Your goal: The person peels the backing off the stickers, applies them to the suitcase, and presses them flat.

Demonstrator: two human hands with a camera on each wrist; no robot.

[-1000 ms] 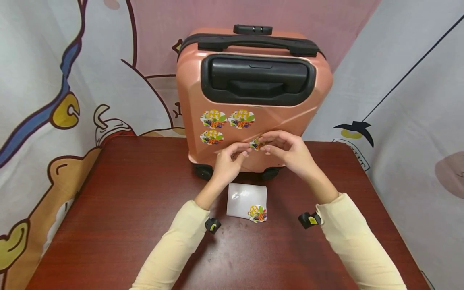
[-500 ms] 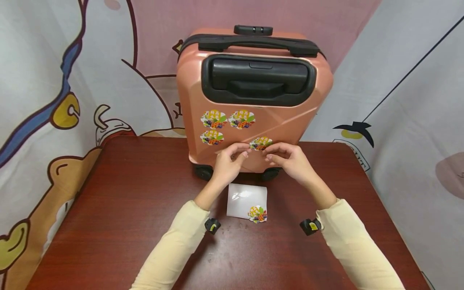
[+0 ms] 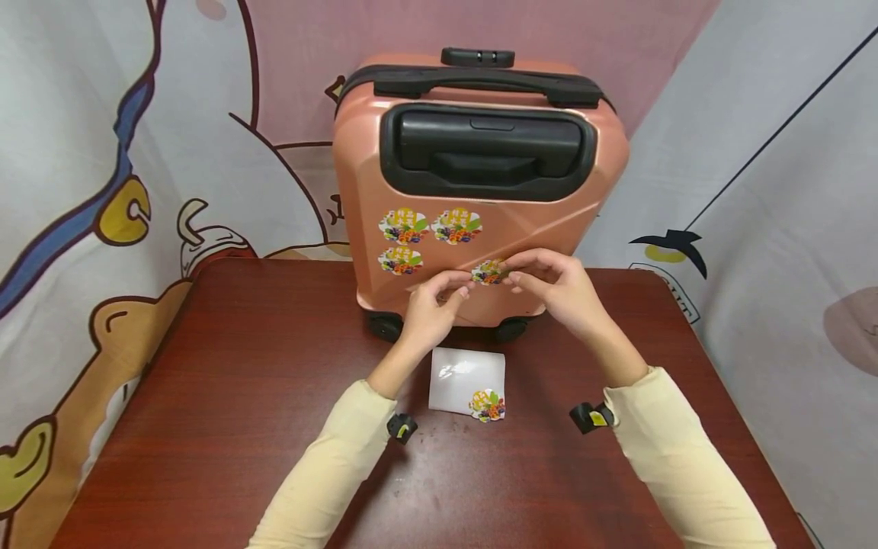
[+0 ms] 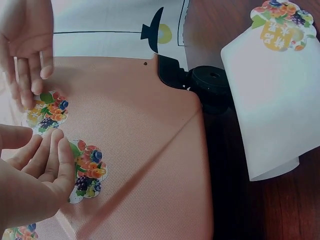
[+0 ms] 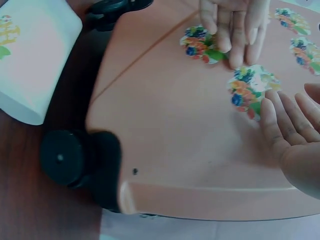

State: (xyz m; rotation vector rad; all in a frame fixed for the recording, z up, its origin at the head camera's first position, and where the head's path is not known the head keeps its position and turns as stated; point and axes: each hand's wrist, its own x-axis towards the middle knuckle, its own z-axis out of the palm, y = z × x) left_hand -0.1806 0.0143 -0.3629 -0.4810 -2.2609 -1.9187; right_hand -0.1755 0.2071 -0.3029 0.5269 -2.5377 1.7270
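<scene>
A fruit-printed sticker lies on the lower front of a pink suitcase. My left hand has its fingertips at the sticker's left edge. On the opposite side, the fingers of my right hand touch its right edge. The right wrist view shows the sticker lying against the shell, with the right hand's fingers nearly straight. Loosely extended fingers of the left hand show in the left wrist view, beside another sticker. Neither hand grips anything.
Three matching stickers, including the lower left one, are on the suitcase's left side. A white backing sheet bearing one more sticker rests on the brown table. Black wheels are under the suitcase; a cartoon-print cloth hangs behind.
My right hand dropped from the sticker's upper right to below its right edge, then rose back to that edge and slightly right. My left hand has stayed put.
</scene>
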